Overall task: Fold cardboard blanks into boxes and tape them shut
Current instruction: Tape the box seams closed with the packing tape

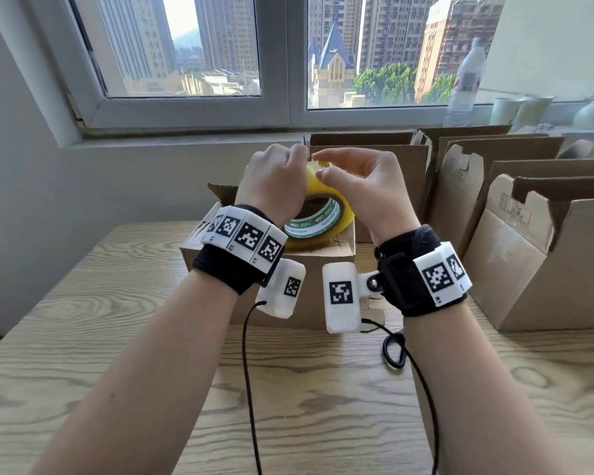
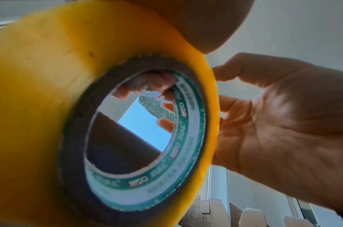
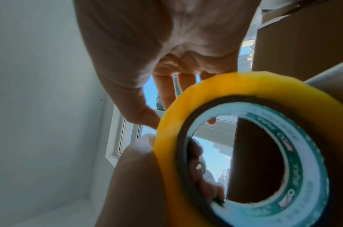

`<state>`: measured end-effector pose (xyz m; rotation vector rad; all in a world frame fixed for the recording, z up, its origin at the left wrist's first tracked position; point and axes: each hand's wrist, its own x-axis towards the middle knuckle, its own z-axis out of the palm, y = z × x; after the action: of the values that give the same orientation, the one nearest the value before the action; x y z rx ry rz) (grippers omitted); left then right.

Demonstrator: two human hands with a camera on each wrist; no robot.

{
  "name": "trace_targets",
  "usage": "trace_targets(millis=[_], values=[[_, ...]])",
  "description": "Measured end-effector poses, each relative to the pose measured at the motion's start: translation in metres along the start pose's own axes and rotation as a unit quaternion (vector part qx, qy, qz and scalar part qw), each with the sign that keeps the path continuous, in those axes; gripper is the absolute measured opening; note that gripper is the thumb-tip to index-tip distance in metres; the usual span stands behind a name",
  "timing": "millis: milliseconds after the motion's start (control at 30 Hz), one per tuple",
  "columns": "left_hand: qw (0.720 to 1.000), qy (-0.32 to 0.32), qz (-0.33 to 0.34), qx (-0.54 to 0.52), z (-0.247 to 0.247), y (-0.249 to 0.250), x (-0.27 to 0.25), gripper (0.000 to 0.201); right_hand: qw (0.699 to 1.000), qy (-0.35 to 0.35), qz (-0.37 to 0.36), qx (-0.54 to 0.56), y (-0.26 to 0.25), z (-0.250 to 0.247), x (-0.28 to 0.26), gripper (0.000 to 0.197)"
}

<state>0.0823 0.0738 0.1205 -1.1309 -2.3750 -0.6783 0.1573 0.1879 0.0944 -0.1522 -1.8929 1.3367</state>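
Note:
A roll of yellow packing tape [image 1: 343, 214] with a green and white core label is held just above a small cardboard box [image 1: 318, 258] in the middle of the table. My left hand [image 1: 271, 180] grips the roll, fingers hooked through the core [image 2: 153, 83] and thumb on the outer face. My right hand [image 1: 357, 183] pinches the top of the roll between thumb and index finger. The right wrist view shows its thumb on the roll's yellow rim [image 3: 205, 89] and its other fingers behind it. The tape's loose end is not visible.
Several open-topped cardboard boxes [image 1: 528, 262] stand along the right and behind [image 1: 374, 159]. A water bottle [image 1: 463, 80] and cups [image 1: 518, 111] sit on the window sill. A black loop [image 1: 393, 351] and wrist cables lie on the wooden table [image 1: 117, 320].

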Motion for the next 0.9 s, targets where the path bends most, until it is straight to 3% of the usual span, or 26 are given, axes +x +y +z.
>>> trace_targets(millis=[167,300,500,733,900], values=[[0.993,0.013,-0.081,-0.081,-0.001,0.002,-0.001,0.034,0.999,-0.030,-0.010,0.041,-0.001,-0.008,-0.001,0.026],[0.996,0.006,-0.047,-0.074,0.000,0.002,0.001,0.029,0.998,-0.035,-0.010,0.047,-0.001,-0.008,-0.001,0.029],[0.990,0.012,-0.086,-0.108,0.000,0.004,0.000,0.032,0.997,-0.035,0.001,0.070,0.000,-0.011,-0.001,0.026],[0.990,0.010,-0.072,-0.122,0.001,0.005,0.002,0.029,0.996,-0.046,0.002,0.074,0.005,-0.015,0.002,0.026],[0.983,0.015,-0.098,-0.155,0.000,0.006,0.000,0.036,0.996,-0.060,0.004,0.071,0.005,-0.014,0.006,0.028]])
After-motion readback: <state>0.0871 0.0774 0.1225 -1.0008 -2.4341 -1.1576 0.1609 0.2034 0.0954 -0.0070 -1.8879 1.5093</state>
